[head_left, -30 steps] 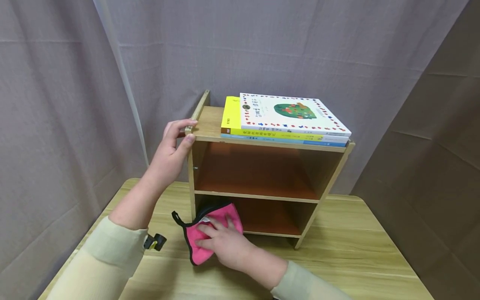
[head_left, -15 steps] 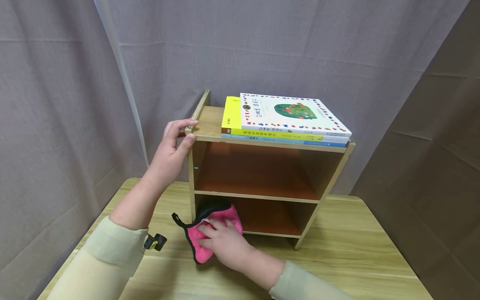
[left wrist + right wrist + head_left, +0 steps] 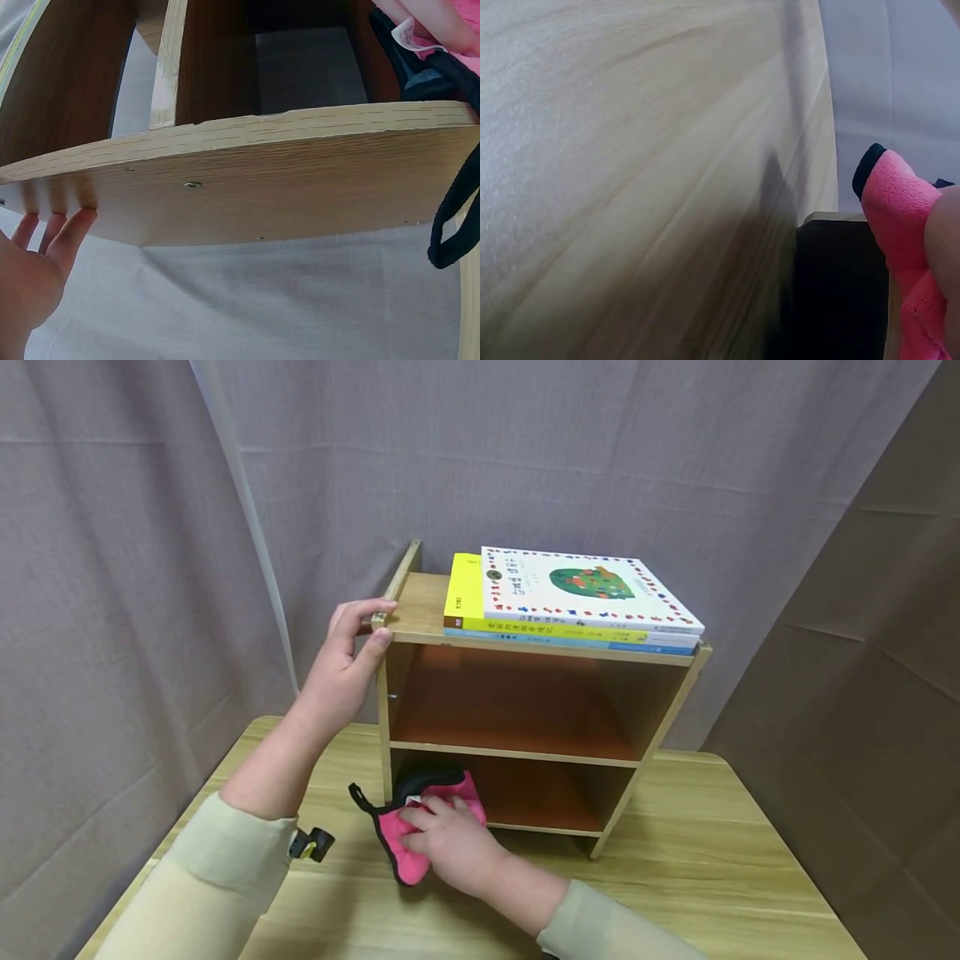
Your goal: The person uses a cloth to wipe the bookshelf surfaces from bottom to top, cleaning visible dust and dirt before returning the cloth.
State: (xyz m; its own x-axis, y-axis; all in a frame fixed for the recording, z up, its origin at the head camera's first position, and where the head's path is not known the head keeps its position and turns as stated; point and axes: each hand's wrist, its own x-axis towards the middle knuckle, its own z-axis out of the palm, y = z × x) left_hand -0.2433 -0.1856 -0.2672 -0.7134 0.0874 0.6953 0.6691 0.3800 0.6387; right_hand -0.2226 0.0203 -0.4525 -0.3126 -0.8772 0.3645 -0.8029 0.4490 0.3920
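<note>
A pink cloth (image 3: 408, 865) with black edging and a hanging loop is in my right hand (image 3: 457, 847), at the left side of the shelf's lowest compartment. My right fingers are bent over the cloth and bunch it; part of it reaches inside. In the right wrist view the pink cloth (image 3: 900, 202) stands out beside the hand. My left hand (image 3: 341, 668) holds the top left corner of the small wooden shelf (image 3: 517, 752), thumb at the front edge. In the left wrist view, several left fingertips touch the shelf's outer side panel (image 3: 262, 180).
Several books (image 3: 585, 589) lie stacked on top of the shelf, a white one uppermost. The shelf stands on a wood-grain table (image 3: 720, 860). Grey curtains (image 3: 525, 452) hang close behind and at the sides. A small black device (image 3: 311, 843) sits at my left cuff.
My right hand has shifted slightly right, with its fingers a little more bent. The cloth's lower corner and loop have moved slightly right with it. The left hand stays put.
</note>
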